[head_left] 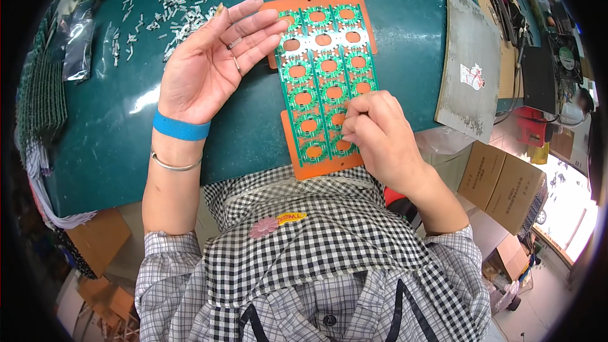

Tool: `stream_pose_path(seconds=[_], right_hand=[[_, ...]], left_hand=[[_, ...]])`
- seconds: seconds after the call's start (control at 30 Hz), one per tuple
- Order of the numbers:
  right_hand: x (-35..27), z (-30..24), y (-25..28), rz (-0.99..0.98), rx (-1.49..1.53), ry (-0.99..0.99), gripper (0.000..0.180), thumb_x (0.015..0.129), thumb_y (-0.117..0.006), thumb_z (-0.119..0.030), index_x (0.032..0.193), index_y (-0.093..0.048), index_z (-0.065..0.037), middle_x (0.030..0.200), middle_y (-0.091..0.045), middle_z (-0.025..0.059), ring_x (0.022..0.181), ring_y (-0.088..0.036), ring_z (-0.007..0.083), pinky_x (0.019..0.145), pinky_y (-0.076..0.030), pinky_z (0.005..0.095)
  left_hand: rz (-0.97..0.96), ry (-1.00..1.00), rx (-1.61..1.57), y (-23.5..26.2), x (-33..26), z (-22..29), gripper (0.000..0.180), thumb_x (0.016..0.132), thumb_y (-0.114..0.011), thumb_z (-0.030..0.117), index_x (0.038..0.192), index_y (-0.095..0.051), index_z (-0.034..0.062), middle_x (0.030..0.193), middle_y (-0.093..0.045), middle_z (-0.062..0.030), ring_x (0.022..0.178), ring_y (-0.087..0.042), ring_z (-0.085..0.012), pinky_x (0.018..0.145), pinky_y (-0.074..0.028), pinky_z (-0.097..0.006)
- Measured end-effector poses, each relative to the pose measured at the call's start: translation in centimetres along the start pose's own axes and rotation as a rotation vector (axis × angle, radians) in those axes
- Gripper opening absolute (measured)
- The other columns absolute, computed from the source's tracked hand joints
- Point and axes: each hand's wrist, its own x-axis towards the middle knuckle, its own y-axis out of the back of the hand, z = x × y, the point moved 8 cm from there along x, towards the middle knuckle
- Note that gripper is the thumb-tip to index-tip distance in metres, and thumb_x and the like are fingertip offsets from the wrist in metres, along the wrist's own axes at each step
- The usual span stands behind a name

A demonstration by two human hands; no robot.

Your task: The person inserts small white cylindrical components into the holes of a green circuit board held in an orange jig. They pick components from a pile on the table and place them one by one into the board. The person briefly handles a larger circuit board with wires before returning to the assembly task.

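A panel of green ring-shaped circuit boards (315,85), joined in rows, lies on an orange backing plate (329,1) in front of me. My left hand (199,76) is palm up at the panel's upper left, fingers stretched out, their tips over its edge. Two rings show on those fingers, and a blue band and a metal bangle circle the wrist. Above the lower right of the panel, my right hand (383,139) has thumb and fingers pinched together. What it holds, if anything, is too small or hidden to make out. Part of the right column is covered by that hand.
Many small white strip-like parts (183,9) lie scattered on the green tabletop (240,133) at the upper left. Stacked green panels (44,82) and a silvery bag (79,38) lie far left. A grey board (468,57) leans right; a cardboard box (500,183) is below.
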Motion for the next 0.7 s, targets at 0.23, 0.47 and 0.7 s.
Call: stream_pose_path(seconds=[0.23,0.47,0.7], right_hand=[[1.1,-0.9,1.2,-0.120,0.027,0.051,0.020,0.066,-0.073,-0.007,0.079,-0.058,-0.004,0.091,-0.055,0.0056,0.089,-0.055,0.0243,0.073,-0.044,0.0362],[8.8,-2.7,4.6,0.134,0.156,0.164,0.017,0.069,-0.072,-0.002,0.085,-0.066,-0.005,0.083,-0.059,0.0066,0.076,-0.058,0.0247,0.066,-0.048,0.0347],[14.8,-4.9,1.7,0.065,-0.052,0.282,0.011,0.069,-0.063,-0.004,0.078,-0.058,-0.003,0.090,-0.055,0.0097,0.087,-0.056,0.0280,0.073,-0.046,0.0389]], left_hand=[[0.008,-0.034,0.014,-2.3,0.1,-0.4,0.063,0.104,-0.029,0.039,0.140,-0.029,-0.0126,0.145,-0.033,-0.0302,0.138,-0.029,-0.0414,0.116,-0.030,-0.046],[-0.088,-0.079,0.060,-3.6,0.0,-0.4,0.076,0.099,-0.031,0.053,0.148,-0.015,-0.0031,0.151,-0.021,-0.0301,0.141,-0.023,-0.0405,0.117,-0.024,-0.047],[-0.009,-0.066,0.151,-3.3,-0.1,-1.1,0.074,0.096,-0.033,0.060,0.148,-0.025,0.0080,0.136,-0.048,-0.0107,0.123,-0.050,-0.0244,0.103,-0.041,-0.042]])
